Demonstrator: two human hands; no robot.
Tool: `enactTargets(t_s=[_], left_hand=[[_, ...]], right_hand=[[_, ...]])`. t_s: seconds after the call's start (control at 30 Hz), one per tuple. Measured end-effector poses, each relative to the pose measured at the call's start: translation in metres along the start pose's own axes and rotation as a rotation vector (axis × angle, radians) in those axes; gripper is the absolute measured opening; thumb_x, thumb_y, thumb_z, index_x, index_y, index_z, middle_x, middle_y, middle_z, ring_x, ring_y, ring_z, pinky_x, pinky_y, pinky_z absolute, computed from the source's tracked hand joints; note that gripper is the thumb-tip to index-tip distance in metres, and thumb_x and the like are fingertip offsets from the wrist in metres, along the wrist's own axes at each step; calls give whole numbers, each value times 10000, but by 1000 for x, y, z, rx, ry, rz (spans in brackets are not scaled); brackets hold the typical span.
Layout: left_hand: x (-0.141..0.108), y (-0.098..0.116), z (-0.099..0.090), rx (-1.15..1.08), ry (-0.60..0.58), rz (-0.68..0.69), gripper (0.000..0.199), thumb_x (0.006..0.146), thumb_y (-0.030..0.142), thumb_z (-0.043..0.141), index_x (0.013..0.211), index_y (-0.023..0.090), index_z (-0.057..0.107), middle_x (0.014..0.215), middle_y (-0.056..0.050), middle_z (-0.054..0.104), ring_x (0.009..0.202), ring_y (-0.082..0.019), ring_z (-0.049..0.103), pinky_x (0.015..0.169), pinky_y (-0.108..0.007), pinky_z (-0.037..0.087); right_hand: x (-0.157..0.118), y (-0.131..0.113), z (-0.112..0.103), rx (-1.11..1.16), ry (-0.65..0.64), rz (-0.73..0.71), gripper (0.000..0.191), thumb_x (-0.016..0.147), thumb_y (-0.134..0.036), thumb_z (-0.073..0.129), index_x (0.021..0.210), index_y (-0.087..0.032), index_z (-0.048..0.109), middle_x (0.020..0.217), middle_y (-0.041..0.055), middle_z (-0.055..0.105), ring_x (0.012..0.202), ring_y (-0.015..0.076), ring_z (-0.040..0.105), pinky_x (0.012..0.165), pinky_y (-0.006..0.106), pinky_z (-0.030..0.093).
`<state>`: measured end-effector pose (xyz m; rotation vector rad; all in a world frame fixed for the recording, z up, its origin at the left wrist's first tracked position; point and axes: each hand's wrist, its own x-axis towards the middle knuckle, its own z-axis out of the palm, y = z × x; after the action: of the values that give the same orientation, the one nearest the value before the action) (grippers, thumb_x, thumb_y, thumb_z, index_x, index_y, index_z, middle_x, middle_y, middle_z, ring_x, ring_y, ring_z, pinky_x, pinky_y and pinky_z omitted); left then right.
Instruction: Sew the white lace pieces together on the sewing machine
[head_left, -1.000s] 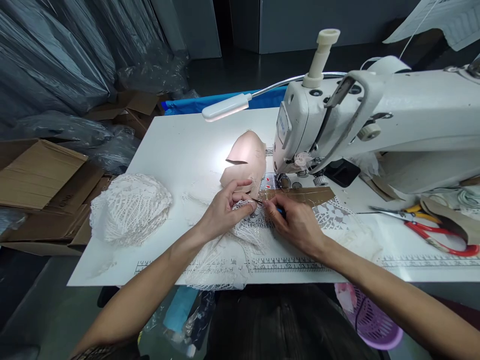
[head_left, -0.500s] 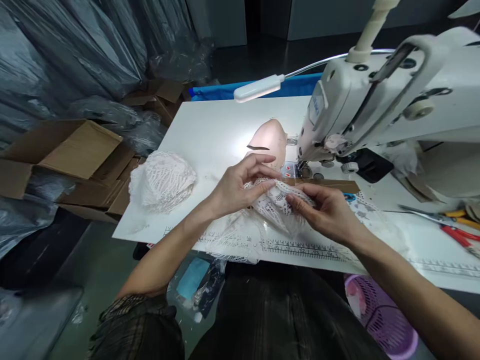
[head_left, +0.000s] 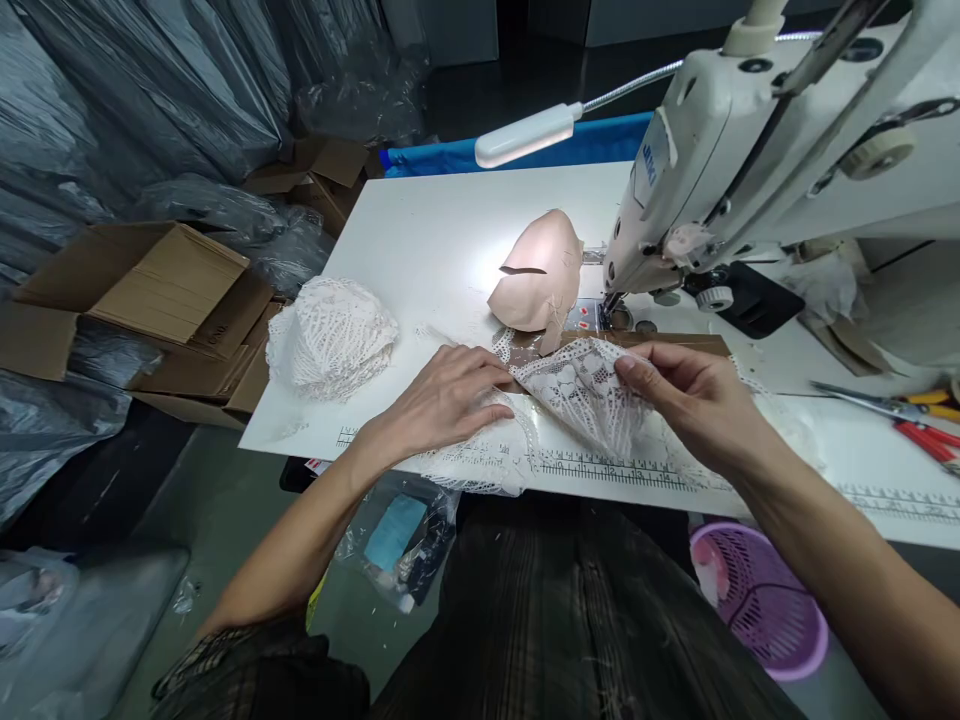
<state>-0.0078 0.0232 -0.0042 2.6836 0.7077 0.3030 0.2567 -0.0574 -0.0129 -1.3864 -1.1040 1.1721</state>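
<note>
Pinching the white lace (head_left: pixel 581 385) between thumb and fingers, the right hand (head_left: pixel 690 405) holds it just right of the frame's middle. The left hand (head_left: pixel 450 395) rests at the lace's left end, thumb apart from the fingers. A peach cup (head_left: pixel 541 275) (slit along its left side) lies above both hands, left of the sewing machine (head_left: pixel 694 150).

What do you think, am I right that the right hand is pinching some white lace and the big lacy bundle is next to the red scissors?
Not quite: the big lacy bundle isn't next to the red scissors. The head view shows it on the table's left side. The right hand is pinching white lace.
</note>
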Motion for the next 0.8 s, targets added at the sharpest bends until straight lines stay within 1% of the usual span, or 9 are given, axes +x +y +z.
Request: enactTargets(t_s=[0.13,0.23,0.33,0.4,0.47,0.57,0.67,0.73,0.8], left_hand=[[10,5,2,-4,-127,86,401,898,485,589,1183,203,604,1141,-85,627,1045,-239,558,907,-383,403],[15,6,5,10,-168,51,335,923,504,534,981,192,640,915,-39,641,812,-194,569,793,-350,415],[21,3,8,53,-19,-73,352,938,482,509,783,176,592,826,-36,606,745,-181,551,730,-334,424],[24,0,6,25,86,-125,317,923,465,539,792,178,578,955,-62,617,829,-191,573,734,-326,445],[23,-4,0,-52,134,-151,248,926,433,543,896,190,584,1070,-65,620,901,-185,591,751,-312,466],[10,-8,-16,-61,194,-241,216,955,375,497,1050,199,578,1038,-55,642,881,-169,609,718,-289,473],[-13,-8,-32,33,213,-344,218,965,343,464,1042,194,604,972,-48,660,810,-168,605,685,-295,460],[-28,-6,-36,66,184,-419,231,967,350,452,1015,195,617,952,-45,664,791,-173,605,692,-306,461],[-40,-1,-32,62,152,-484,260,961,396,456,1001,195,616,927,-44,657,783,-182,611,692,-314,471]], right_hand=[[-3,8,-2,103,36,-4,203,803,-423,736,790,-221,715,728,-3,620,619,107,508,556,234,404],[-6,14,-4,185,72,-2,188,775,-397,764,762,-222,697,757,2,646,634,113,542,579,241,437],[-8,17,-7,200,98,2,196,758,-396,778,778,-225,684,786,5,663,659,128,578,620,260,478],[-9,18,-10,188,96,15,215,749,-408,784,809,-230,680,795,3,667,671,138,597,628,265,498],[-11,19,-13,192,92,39,236,737,-409,796,847,-237,678,810,0,676,679,140,612,622,255,513],[-15,20,-17,262,67,110,268,719,-383,817,906,-243,685,862,0,702,703,132,641,641,222,541],[-17,20,-19,351,46,179,284,712,-342,823,951,-246,701,902,9,722,726,136,669,672,213,569],[-17,20,-19,384,43,205,293,717,-311,815,984,-254,710,914,18,732,724,153,681,654,231,584],[-17,20,-19,412,41,217,303,720,-276,809,1008,-257,716,927,25,740,735,165,688,646,238,588]])
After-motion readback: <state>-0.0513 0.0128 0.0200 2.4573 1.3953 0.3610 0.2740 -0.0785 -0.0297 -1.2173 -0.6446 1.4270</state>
